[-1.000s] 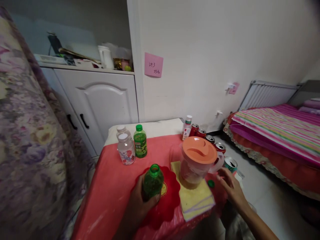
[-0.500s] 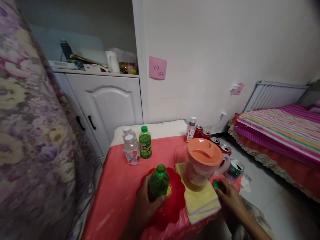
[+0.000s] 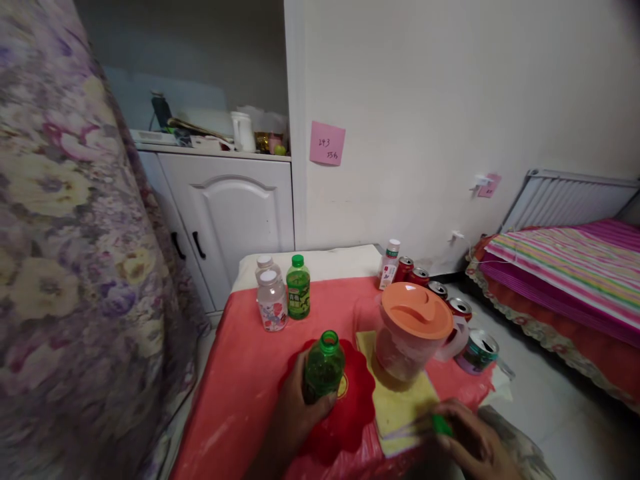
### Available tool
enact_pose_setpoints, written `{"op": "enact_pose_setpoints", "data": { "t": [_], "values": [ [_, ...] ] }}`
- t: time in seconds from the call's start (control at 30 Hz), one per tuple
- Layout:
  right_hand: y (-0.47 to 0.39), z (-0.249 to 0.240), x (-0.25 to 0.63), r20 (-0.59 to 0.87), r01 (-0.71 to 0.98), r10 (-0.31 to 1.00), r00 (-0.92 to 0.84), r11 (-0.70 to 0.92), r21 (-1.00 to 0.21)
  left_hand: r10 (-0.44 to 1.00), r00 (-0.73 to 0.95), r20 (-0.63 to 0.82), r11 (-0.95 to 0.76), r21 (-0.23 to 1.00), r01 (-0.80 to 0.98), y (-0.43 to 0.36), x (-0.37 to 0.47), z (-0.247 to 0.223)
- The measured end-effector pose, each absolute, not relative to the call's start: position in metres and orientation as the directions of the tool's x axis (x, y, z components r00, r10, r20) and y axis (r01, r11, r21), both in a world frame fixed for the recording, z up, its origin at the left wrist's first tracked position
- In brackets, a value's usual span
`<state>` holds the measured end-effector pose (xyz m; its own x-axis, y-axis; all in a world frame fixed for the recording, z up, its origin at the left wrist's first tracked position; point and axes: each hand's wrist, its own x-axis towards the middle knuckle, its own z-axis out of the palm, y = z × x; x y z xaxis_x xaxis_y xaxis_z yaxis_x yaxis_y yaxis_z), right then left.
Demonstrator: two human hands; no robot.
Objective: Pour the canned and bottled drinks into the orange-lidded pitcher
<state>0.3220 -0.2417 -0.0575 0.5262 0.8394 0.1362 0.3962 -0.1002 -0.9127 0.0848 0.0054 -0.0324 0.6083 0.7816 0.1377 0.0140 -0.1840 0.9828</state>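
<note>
Green cap [image 3: 442, 425] has moved nearer, pinched in right fingers [image 3: 454, 409], while left fingers [image 3: 320, 409] wrap the green bottle [image 3: 326, 365].

Red-covered table [image 3: 225, 380] with capped bottles [image 3: 299, 297], scalloped red plate [image 3: 359, 400], yellow cloth [image 3: 404, 408], drink cans [image 3: 477, 353]

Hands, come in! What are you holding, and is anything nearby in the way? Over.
Left fingers around uncapped green bottle. Right fingers pinching green cap, away from the bottle. Orange-lidded pitcher close by on yellow cloth, apparently out of the way.
</note>
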Motion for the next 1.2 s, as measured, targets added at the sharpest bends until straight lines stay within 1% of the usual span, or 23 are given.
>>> {"op": "enact_pose_setpoints", "data": {
  "t": [0.1,0.27,0.43,0.53,0.67,0.83,1.0,1.2],
  "values": [
    [-0.219,-0.036,0.293,0.189,0.464,0.9,0.394,-0.016,-0.886,0.792,0.597,0.13,-0.185,0.982,0.032,0.002,0.085,-0.023],
    [-0.166,-0.008,0.256,0.316,0.554,0.903,0.292,0.109,-0.825,0.777,0.615,0.133,-0.185,0.983,0.021,-0.001,0.084,-0.019],
    [-0.133,0.006,0.239,0.411,0.604,0.832,0.373,0.119,-0.788,0.748,0.646,0.15,-0.175,0.984,-0.026,-0.001,0.084,-0.02],
    [-0.124,0.009,0.237,0.451,0.621,0.813,0.367,0.146,-0.77,0.736,0.659,0.154,-0.179,0.983,-0.03,-0.002,0.084,-0.018],
    [-0.118,0.008,0.236,0.503,0.638,0.784,0.365,0.183,-0.748,0.736,0.661,0.148,-0.138,0.988,-0.067,-0.004,0.084,-0.016],
    [-0.116,0.009,0.236,0.52,0.638,0.785,0.338,0.215,-0.74,0.739,0.655,0.154,-0.128,0.988,-0.088,-0.005,0.085,-0.014],
    [-0.114,0.034,0.239,0.574,0.641,0.756,0.315,0.276,-0.716,0.748,0.646,0.153,-0.138,0.988,-0.074,-0.007,0.085,-0.011],
    [-0.098,0.075,0.246,0.542,0.646,0.828,0.143,0.337,-0.685,0.738,0.654,0.165,-0.16,0.985,-0.068,-0.006,0.084,-0.011]
  ]
}}
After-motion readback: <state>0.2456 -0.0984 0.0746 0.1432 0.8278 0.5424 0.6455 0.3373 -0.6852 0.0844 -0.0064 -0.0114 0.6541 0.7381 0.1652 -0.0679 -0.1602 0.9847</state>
